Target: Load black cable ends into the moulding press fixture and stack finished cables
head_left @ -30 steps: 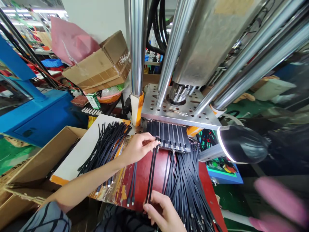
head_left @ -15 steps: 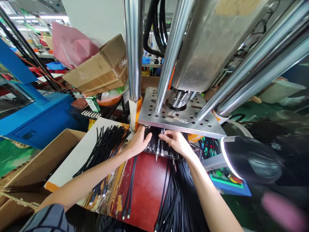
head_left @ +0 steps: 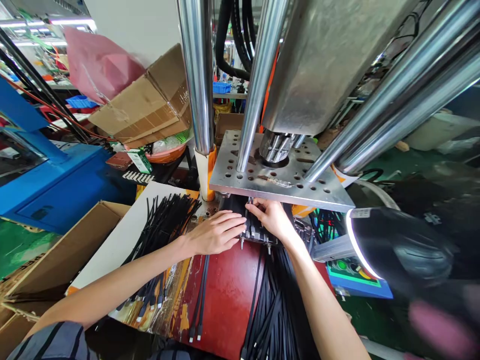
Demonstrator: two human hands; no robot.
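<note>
Palm down, my left hand [head_left: 217, 232] lies over the left front of the black fixture [head_left: 258, 236], its fingers extended towards a row of small connectors. My right hand [head_left: 268, 216] reaches under the perforated metal plate [head_left: 240, 184], thumb and index finger pinched on a thin metal strip [head_left: 250, 201] at the fixture. Black cables [head_left: 275, 305] hang from the fixture's front right, over the red surface [head_left: 227, 295]. Two more cables [head_left: 203, 292] lie at its left. A bundle of black cables [head_left: 165, 225] rests on the white board to the left.
Metal columns [head_left: 200, 75] and a large press body [head_left: 330, 60] rise above the plate. A black lamp [head_left: 397, 245] with a lit ring stands at right, above a blue control box [head_left: 360, 280]. At left are an open carton [head_left: 63, 255] and a blue machine [head_left: 63, 185].
My left hand has moved from the fixture's back left corner forward and right, and now lies flat over its front. My right hand stays nearly in place. The view has shifted slightly.
</note>
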